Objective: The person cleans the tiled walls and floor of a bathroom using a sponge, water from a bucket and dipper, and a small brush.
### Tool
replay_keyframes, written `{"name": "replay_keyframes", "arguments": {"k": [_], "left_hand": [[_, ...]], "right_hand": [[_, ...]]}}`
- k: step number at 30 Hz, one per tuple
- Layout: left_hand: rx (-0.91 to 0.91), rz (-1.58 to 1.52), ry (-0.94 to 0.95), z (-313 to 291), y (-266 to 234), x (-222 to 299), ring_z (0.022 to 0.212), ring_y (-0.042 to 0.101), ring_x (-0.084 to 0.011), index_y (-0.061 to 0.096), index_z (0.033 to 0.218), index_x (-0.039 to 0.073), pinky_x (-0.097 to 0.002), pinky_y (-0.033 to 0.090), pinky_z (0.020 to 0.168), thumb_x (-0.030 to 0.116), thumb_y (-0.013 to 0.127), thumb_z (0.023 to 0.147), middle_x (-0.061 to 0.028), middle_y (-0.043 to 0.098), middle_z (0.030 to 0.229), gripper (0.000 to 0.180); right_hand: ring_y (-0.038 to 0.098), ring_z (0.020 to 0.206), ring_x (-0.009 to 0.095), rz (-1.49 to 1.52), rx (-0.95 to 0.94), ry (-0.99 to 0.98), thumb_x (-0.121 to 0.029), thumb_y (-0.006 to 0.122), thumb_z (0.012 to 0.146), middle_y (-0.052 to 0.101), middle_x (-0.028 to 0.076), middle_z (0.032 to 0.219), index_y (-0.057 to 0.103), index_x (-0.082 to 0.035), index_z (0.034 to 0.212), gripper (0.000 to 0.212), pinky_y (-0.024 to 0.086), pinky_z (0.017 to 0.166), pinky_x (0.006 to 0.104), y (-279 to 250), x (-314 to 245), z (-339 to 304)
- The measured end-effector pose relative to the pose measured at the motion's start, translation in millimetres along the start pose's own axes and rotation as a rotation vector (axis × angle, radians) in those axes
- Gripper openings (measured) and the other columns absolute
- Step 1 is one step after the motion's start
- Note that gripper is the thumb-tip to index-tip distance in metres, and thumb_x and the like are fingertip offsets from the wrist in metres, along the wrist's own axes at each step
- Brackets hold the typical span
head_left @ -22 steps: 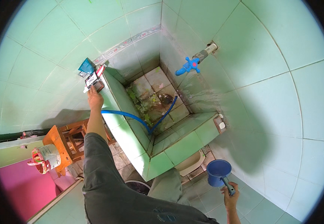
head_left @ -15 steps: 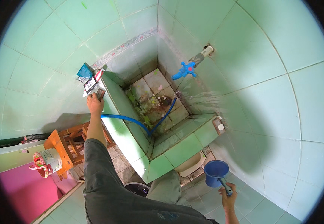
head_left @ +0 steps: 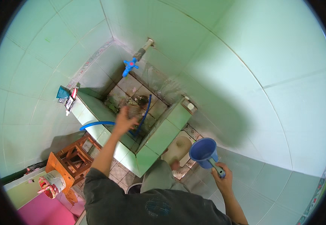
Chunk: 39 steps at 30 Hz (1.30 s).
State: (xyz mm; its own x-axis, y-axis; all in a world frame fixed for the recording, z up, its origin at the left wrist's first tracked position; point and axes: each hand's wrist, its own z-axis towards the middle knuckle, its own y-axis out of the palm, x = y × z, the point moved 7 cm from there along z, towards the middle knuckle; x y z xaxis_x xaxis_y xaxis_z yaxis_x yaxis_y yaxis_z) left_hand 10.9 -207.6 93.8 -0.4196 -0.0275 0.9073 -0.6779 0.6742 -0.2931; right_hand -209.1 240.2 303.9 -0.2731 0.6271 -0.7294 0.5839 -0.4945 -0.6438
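My left hand (head_left: 124, 122) is over the tiled basin (head_left: 175, 117), closed on a small scrub brush (head_left: 133, 111) whose striped bristles are blurred by motion. Below it is the dirty basin floor, with dark and greenish stains and a dark round patch. A blue hose (head_left: 95, 124) hangs over the left rim and reaches down inside, passing close to that hand. Out to the right, my right hand (head_left: 223, 179) grips the handle of a blue water dipper (head_left: 203, 150). The dipper is tilted, its mouth facing up, beside the basin's outer wall; I cannot tell whether it holds water.
A blue-handled tap (head_left: 130, 66) juts from the wall above the basin. Packets and a teal tube (head_left: 63, 92) stand on the left ledge. A wooden stool (head_left: 62, 165) and a white bucket (head_left: 54, 183) are at lower left. A squat toilet (head_left: 178, 148) lies beyond the basin's front wall.
My left hand has moved from the left ledge to over the basin, carrying the brush. The view has swung right. My right hand still holds the dipper.
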Motion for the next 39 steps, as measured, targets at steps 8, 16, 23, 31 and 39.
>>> {"name": "replay_keyframes", "arguments": {"k": [8, 16, 23, 31, 39], "left_hand": [[-0.505, -0.208, -0.493, -93, 303, 50, 0.069, 0.068, -0.0210, 0.031, 0.141, 0.003, -0.0336, 0.053, 0.052, 0.045, 0.063, 0.091, -0.0143, 0.065, 0.099, 0.073], [-0.793, -0.204, -0.300, -114, 393, 65, 0.064, 0.064, -0.0261, 0.049, 0.122, 0.004, -0.0384, 0.054, 0.048, 0.050, 0.058, 0.091, -0.0143, 0.062, 0.096, 0.056], [-0.398, 0.012, 0.163, -94, 328, 161, 0.112, 0.054, -0.0375, 0.035, 0.143, -0.003, -0.0428, 0.047, 0.094, 0.057, 0.030, 0.099, -0.0247, 0.050, 0.131, 0.074], [0.240, 0.100, 0.992, -134, 181, 471, 0.110, 0.051, -0.0390, 0.038, 0.138, -0.006, -0.0421, 0.045, 0.092, 0.033, 0.060, 0.094, -0.0239, 0.049, 0.119, 0.064], [0.850, 0.278, 1.347, -159, 128, 656, 0.103, 0.054, -0.0348, 0.045, 0.135, -0.005, -0.0405, 0.049, 0.083, 0.030, 0.067, 0.089, -0.0176, 0.055, 0.115, 0.062]], "right_hand": [[0.064, 0.072, 0.035, -0.531, -0.196, -0.244, -0.027, 0.070, 0.079, 0.065, 0.013, 0.081, 0.061, -0.008, 0.098, 0.028, 0.050, 0.062, 0.0432, -17, -121, -4], [0.065, 0.070, 0.034, -0.649, -0.026, -0.479, -0.032, 0.073, 0.077, 0.064, 0.015, 0.080, 0.061, -0.011, 0.103, 0.036, 0.051, 0.061, 0.0435, -58, -130, -20], [0.066, 0.074, 0.036, -0.220, 0.329, -0.223, -0.028, 0.073, 0.075, 0.066, 0.016, 0.079, 0.062, -0.013, 0.099, 0.031, 0.051, 0.063, 0.0429, -142, -13, -47], [0.065, 0.069, 0.034, -0.037, 0.404, 0.011, -0.024, 0.071, 0.076, 0.064, 0.015, 0.073, 0.060, -0.010, 0.091, 0.023, 0.050, 0.062, 0.0404, -133, 77, -79], [0.063, 0.064, 0.031, 0.009, 0.433, -0.066, -0.024, 0.070, 0.077, 0.062, 0.014, 0.069, 0.061, -0.010, 0.092, 0.023, 0.048, 0.061, 0.0385, -128, 67, -73]]}}
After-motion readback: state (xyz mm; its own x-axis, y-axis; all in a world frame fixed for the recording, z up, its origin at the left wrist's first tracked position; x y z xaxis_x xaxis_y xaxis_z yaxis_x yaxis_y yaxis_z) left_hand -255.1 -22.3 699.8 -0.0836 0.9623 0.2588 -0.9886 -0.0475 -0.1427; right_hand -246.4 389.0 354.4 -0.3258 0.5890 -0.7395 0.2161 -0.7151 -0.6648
